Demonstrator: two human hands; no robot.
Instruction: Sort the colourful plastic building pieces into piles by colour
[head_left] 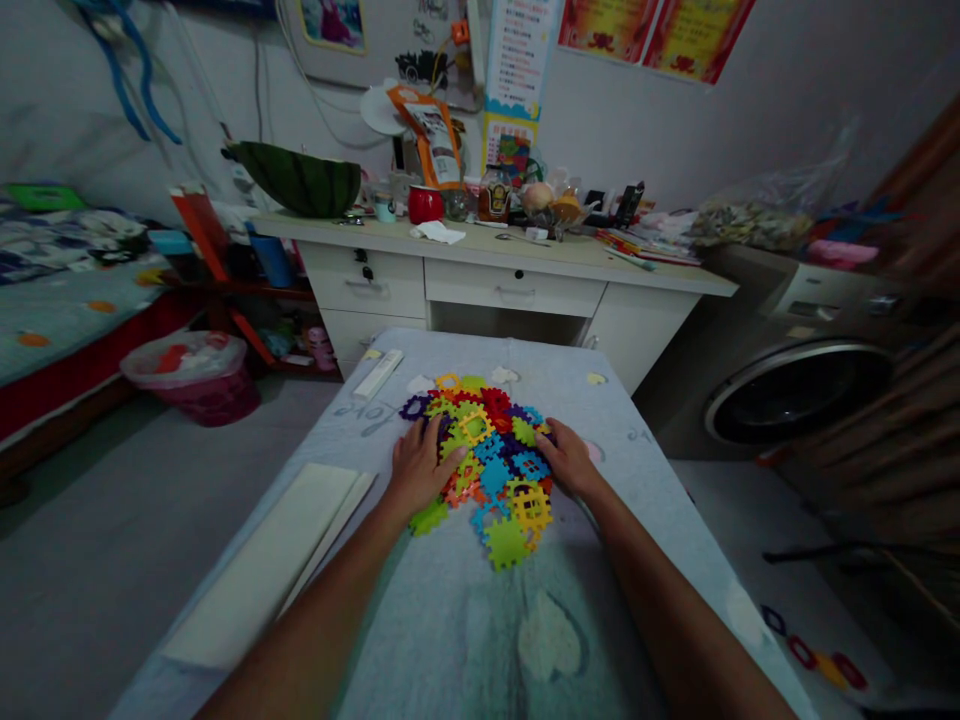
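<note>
A heap of plastic interlocking building tiles in green, yellow, blue, red, orange and purple lies on the cloth-covered table. Many are square with notched edges, some with open centres. My left hand rests against the heap's left side, thumb spread from the fingers and pointing inward. On the opposite side my right hand touches the tiles with its fingers apart. Neither hand has a tile lifted. The fingertips are partly hidden among the pieces. A green tile lies just below my left hand, at the heap's edge.
A white folded panel lies along the table's left side, and a white narrow object near its far left corner. Beyond stands a white desk with clutter. A washing machine is at right, a pink bin at left.
</note>
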